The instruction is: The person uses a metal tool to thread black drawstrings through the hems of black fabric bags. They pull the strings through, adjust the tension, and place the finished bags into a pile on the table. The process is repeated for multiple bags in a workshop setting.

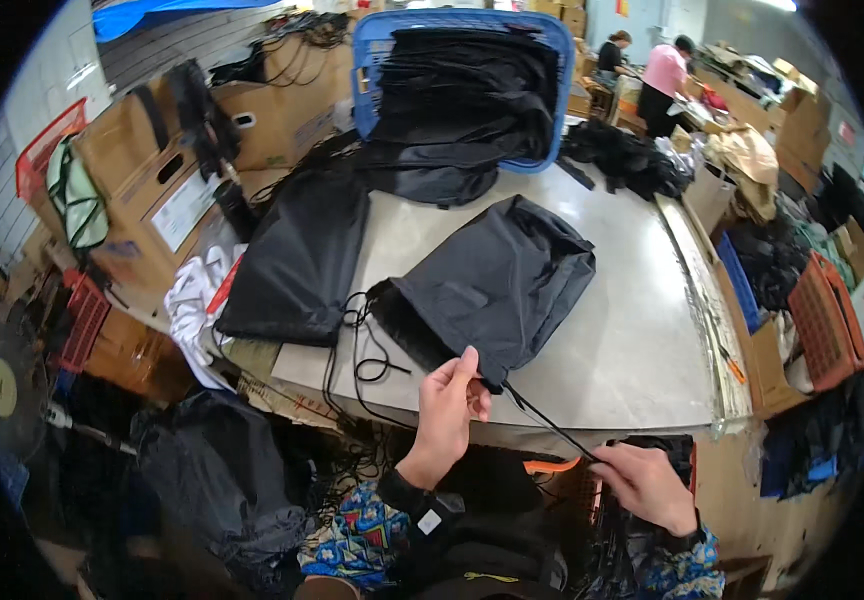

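A black drawstring bag (497, 285) lies on the pale tabletop, its mouth partly open toward me. At the near corner of that bag, my left hand (442, 412) is closed, thumb and fingers pinching the fabric edge. A thin black cord (549, 422) runs from this corner down to the right. My right hand (647, 485) is closed on the cord's far end and holds it taut, past the table's front edge. Left of the bag, loose black cords (377, 365) curl over the tabletop beside another black bag (302, 260).
A blue basket (564, 90) tipped toward me holds stacked black fabric at the back of the table (642, 300). Cardboard boxes (167, 190) stand at left, with white cloth (192, 310) nearby. Orange-handled scissors (550, 466) lie below the front edge. Two people work far right.
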The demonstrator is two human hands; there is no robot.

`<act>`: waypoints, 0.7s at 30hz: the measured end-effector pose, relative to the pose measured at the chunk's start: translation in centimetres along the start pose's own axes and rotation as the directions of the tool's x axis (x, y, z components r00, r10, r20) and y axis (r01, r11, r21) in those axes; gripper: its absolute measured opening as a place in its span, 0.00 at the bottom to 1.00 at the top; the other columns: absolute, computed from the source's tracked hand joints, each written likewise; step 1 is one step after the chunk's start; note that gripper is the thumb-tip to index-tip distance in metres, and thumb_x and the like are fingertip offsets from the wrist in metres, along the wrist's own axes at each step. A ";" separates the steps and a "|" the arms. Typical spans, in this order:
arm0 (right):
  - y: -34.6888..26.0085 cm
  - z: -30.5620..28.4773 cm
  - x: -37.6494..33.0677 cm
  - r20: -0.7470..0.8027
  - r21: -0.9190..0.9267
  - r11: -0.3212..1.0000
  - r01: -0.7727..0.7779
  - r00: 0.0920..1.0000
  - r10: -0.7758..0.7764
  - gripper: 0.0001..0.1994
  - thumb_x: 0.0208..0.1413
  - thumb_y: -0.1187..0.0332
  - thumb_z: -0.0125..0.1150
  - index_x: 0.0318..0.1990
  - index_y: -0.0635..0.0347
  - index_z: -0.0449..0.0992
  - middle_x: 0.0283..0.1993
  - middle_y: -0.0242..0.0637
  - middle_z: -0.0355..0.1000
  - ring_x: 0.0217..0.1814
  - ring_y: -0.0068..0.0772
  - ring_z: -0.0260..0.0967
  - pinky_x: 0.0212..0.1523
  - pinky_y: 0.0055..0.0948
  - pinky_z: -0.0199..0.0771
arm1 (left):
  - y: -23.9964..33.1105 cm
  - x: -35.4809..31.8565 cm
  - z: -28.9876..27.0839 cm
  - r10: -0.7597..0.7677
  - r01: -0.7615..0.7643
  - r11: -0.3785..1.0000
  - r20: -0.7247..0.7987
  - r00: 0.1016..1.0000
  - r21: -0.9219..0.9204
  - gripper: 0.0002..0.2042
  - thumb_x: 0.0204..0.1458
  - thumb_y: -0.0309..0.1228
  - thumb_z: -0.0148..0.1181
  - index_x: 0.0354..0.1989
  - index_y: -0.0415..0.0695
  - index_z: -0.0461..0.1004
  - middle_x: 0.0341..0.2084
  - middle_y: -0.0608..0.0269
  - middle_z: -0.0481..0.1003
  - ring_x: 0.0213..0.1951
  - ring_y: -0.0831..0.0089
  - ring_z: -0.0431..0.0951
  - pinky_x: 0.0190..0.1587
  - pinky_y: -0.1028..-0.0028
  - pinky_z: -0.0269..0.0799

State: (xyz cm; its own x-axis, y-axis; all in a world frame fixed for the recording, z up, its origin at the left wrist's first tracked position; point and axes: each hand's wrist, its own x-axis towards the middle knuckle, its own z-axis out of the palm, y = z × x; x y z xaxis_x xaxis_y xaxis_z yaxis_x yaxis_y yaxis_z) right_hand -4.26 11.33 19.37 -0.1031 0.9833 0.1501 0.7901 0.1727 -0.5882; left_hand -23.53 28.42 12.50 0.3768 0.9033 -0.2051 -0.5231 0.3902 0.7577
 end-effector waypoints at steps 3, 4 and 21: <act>0.3 -0.4 -0.8 -0.100 0.003 0.995 -0.097 0.990 0.096 0.07 0.51 0.76 0.59 0.38 0.66 0.75 0.24 0.47 0.69 0.23 0.46 0.69 0.25 0.33 0.68 | -0.5 -0.1 0.1 0.036 -0.044 0.988 0.061 0.997 0.147 0.16 0.58 0.40 0.54 0.21 0.44 0.68 0.13 0.68 0.68 0.15 0.80 0.68 0.16 0.81 0.61; 0.2 -0.3 -0.8 -0.132 0.008 0.990 -0.140 0.981 0.140 0.05 0.51 0.77 0.59 0.36 0.66 0.75 0.24 0.47 0.69 0.23 0.45 0.69 0.25 0.32 0.68 | -1.4 -0.5 0.4 0.032 -0.052 0.975 0.095 0.995 0.215 0.16 0.58 0.40 0.54 0.21 0.44 0.68 0.13 0.68 0.68 0.15 0.81 0.68 0.16 0.81 0.61; 0.9 1.4 4.0 -0.199 -0.252 0.956 0.147 0.959 -0.200 0.07 0.49 0.75 0.61 0.36 0.66 0.75 0.25 0.44 0.70 0.30 0.47 0.68 0.32 0.38 0.66 | -5.2 -1.5 3.7 0.369 -0.539 0.599 0.393 0.842 0.592 0.09 0.55 0.28 0.54 0.28 0.38 0.63 0.18 0.51 0.64 0.20 0.63 0.68 0.23 0.67 0.62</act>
State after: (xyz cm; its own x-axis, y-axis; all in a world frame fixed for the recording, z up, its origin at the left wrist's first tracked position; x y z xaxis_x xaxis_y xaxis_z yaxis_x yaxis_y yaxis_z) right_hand -4.78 15.49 18.35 -0.1368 0.8971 0.4202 0.8926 0.2955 -0.3404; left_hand -18.50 24.37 11.17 0.4247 0.8349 0.3501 -0.0638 -0.3582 0.9315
